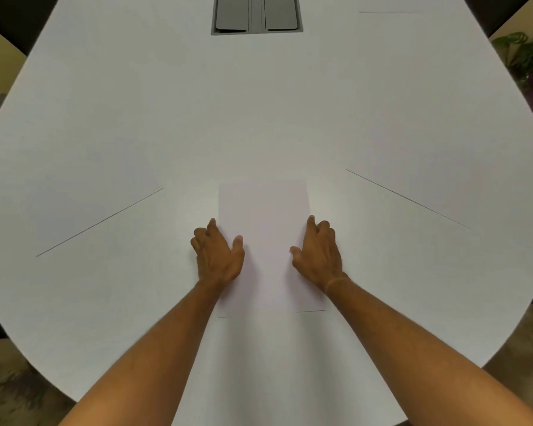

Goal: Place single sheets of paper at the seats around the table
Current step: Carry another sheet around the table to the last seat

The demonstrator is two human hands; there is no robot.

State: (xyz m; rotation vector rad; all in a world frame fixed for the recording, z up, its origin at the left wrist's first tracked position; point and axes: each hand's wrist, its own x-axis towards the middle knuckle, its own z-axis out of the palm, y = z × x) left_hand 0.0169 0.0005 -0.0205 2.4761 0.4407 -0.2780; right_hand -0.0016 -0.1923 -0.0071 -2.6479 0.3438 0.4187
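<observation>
**Both hands flat on one sheet at the near seat**

From my feed, a single sheet of paper [263, 241] lies flat on the white worktop [136, 118], long side running away from me, just inside the near edge at 6 o'clock. My left hand [217, 256] rests on the sheet's left margin, at about 9 o'clock from its centre; the thumb lies on the paper and the fingers curl loosely over the left edge onto the worktop. My right hand [319, 256] mirrors it at 3 o'clock, thumb on the paper, fingers bent along the right edge. Neither hand grips anything: both are loosely open, palms down, pressing or steadying the sheet rather than pinching it. Whether the fingertips are under the edges I cannot tell.

The sheet's far edge reaches toward 12 o'clock beyond my fingertips; its near corners show behind my forearms.

Other sheets lie flat at neighbouring seats: one at 9 o'clock [83, 192], well apart from my left hand, another at 3 o'clock [437, 167], well apart from my right. A faint edge of a further sheet [391, 23] shows at about 1 o'clock, far up the worktop.

A grey hatch [257, 13] is set into the worktop at 12 o'clock. A potted plant [526, 56] stands off the worktop at 2 o'clock.
</observation>
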